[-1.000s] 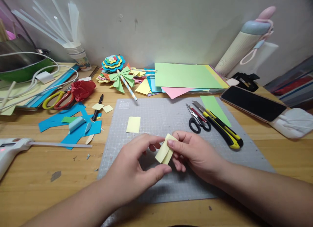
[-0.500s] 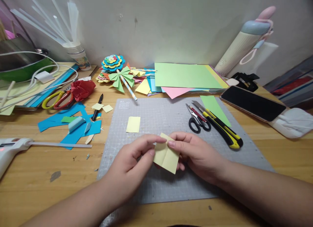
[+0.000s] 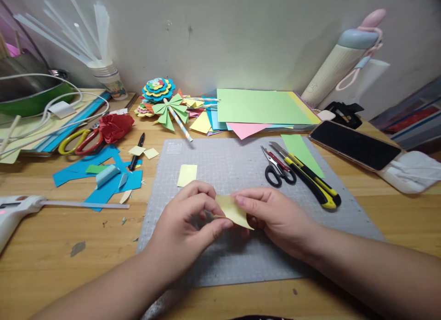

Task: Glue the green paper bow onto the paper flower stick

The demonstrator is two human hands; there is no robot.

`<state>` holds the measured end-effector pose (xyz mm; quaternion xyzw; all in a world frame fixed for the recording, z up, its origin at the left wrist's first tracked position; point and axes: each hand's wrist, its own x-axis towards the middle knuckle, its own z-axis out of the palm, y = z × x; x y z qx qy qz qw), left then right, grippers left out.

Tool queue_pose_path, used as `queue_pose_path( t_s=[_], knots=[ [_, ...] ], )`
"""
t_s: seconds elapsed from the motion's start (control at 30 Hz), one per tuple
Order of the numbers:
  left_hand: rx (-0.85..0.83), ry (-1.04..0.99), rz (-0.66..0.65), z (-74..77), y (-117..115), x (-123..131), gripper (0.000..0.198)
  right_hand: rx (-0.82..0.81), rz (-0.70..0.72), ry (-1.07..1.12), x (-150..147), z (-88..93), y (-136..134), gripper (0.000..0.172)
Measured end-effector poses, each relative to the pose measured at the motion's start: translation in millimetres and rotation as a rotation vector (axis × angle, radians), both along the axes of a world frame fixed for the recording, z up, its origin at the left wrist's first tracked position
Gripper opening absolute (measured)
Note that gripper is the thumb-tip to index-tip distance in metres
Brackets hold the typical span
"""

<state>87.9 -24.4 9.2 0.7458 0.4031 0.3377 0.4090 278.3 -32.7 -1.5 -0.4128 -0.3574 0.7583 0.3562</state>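
Note:
Between both hands, above the grey cutting mat (image 3: pixel 241 265), is a small piece of pale yellow paper (image 3: pixel 231 208), now bent with its near edge curling. My left hand (image 3: pixel 191 219) is closed on the paper's left side, thumb at the lower edge and fingers behind. My right hand (image 3: pixel 275 212) pinches the right side, thumb on top; its other fingers are partly hidden beneath. Another yellow paper piece (image 3: pixel 187 175) lies flat on the mat beyond my left hand. Small black-handled scissors (image 3: pixel 278 169) and a yellow-and-black utility knife (image 3: pixel 310 180) rest on the mat past my right hand.
Blue paper scraps (image 3: pixel 110 177), a black pen (image 3: pixel 138 152) and a glue gun (image 3: pixel 20 209) lie to the left. Paper flowers (image 3: pixel 158 90) and stacked coloured sheets (image 3: pixel 265 106) sit along the wall. On the right are a phone (image 3: pixel 354 145) and a bottle (image 3: pixel 337 62).
The yellow paper, earlier opened out with creases facing me, is now folded over and tilted flatter. My left thumb and fingers have shifted to its near left edge.

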Motion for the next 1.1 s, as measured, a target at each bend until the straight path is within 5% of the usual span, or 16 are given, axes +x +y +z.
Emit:
queue_pose_path(
  t_s=[0.2, 0.6, 0.83, 1.1],
  knots=[
    [-0.171, -0.087, 0.081, -2.3, -1.1, 0.7, 0.017, 0.139, 0.087, -0.003, 0.2, 5.1, -10.0, 0.028],
    [-0.388, -0.277, 0.204, -2.6, -4.6, 5.2, 0.019, 0.092, 0.057, -0.062, -3.8, 4.6, -10.4, 0.021],
    [-0.613, -0.251, 0.09, 1.4, -0.7, 6.9, 0.017, 0.046, 0.055, -0.07, -2.2, 3.5, -9.7, 0.017],
    [-0.624, -0.226, 0.137, 3.6, -1.8, 6.7, 0.017, -0.004, 0.042, -0.106, -1.7, 3.9, -9.9, 0.02]
  ],
)
